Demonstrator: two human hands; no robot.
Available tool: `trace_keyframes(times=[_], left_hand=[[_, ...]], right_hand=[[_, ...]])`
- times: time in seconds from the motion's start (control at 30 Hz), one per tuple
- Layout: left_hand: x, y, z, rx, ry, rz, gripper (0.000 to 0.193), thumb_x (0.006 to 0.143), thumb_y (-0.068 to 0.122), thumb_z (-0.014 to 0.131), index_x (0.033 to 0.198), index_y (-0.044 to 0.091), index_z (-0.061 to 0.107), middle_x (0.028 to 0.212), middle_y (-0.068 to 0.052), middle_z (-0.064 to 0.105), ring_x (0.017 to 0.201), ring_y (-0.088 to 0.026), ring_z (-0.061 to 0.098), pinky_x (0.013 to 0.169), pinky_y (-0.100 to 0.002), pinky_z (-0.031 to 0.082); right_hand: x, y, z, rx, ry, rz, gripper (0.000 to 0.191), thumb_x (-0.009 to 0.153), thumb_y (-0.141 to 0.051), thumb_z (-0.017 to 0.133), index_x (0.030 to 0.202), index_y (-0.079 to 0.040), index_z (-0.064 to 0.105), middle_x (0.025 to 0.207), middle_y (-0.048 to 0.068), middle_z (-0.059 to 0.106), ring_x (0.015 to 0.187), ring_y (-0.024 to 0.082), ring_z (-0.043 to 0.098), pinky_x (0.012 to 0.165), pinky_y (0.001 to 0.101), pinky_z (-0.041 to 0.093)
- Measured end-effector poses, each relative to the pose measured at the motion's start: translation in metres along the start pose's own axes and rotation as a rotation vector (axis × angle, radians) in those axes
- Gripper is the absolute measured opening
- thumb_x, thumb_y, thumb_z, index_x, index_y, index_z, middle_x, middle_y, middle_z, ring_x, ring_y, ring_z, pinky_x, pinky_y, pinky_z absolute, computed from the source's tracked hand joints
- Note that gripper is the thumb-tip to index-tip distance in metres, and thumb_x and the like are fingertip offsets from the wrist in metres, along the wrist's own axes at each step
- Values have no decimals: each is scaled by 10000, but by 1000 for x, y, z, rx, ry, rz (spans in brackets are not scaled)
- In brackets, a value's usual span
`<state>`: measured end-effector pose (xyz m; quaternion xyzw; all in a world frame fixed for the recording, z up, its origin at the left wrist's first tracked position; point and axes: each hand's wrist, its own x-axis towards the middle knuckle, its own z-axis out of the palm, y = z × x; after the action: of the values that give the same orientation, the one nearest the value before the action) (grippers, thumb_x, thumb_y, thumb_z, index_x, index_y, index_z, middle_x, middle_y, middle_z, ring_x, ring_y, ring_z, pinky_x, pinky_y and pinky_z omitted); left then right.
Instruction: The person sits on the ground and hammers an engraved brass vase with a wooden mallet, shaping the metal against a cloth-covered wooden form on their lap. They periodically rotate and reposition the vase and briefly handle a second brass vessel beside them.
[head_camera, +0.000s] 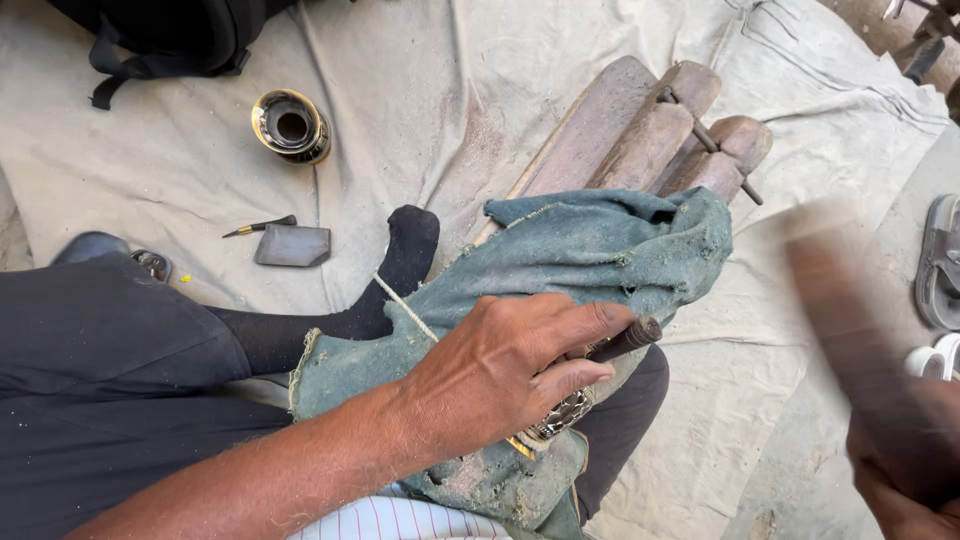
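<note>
Left hand lies flat-fingered over a metal piece resting on the blue-green cloth across my lap. Thumb and fingers are closed on a dark punch-like rod, tip end slanting down toward the metal. Right hand is at the lower right edge of view, wrapped round the handle of a wooden mallet, which is motion-blurred; I cannot tell the grip in detail.

Judgement on doing this step well: keep the rod steady and its tip seated on one spot of the metal before each blow; let the cloth pad the piece so it does not skid; keep the fingers of the left hand low on the rod, away from the struck end; bring the mallet square onto the rod's head, not glancing.

The metal piece: mostly hidden under the left palm. What shows is a curved brass-coloured edge with a patterned, dark-and-bright relief surface. Whole shape not readable.

Surroundings: a pale canvas sheet covers the ground. On it, toward the upper left, a round brass vessel stands open-mouthed; just below it lie a small pointed tool and a flat grey block, near each other. A bundle of wooden blocks lies beyond the cloth. A black-socked foot rests beside it.
</note>
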<state>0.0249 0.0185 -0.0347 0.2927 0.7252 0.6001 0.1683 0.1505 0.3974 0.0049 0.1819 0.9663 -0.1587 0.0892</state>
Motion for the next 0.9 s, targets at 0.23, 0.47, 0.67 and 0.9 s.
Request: trace_keyframes(times=[0.23,0.47,0.67,0.9], left_hand=[[4,0,1,3,-4,-27,393,910,211,747,1264,75,645,899,-88,701,763,-224,705,699,-367,566],[4,3,-1,11,-31,-20,402,910,214,753,1277,89,647,870,-79,687,753,-224,693,683,-367,563],[2,-1,1,5,-8,-4,411,910,217,754,1289,94,650,868,-77,680,750,-222,687,688,-372,562],[4,-3,1,-8,-26,-15,413,883,195,779,1256,69,654,852,-76,689,729,-202,682,673,-364,561]], right_hand=[[-9,36,7,9,6,40,503,785,86,744,1267,5,624,859,135,662,783,229,716,831,374,578],[-11,58,8,10,12,44,528,790,91,754,1290,10,607,874,139,662,805,245,719,878,389,579],[-11,41,5,-24,17,71,550,794,95,763,1310,15,592,886,143,662,824,259,722,918,402,579],[-12,-4,-1,3,-7,128,528,773,119,758,1278,24,633,878,164,671,806,260,741,792,383,618]])
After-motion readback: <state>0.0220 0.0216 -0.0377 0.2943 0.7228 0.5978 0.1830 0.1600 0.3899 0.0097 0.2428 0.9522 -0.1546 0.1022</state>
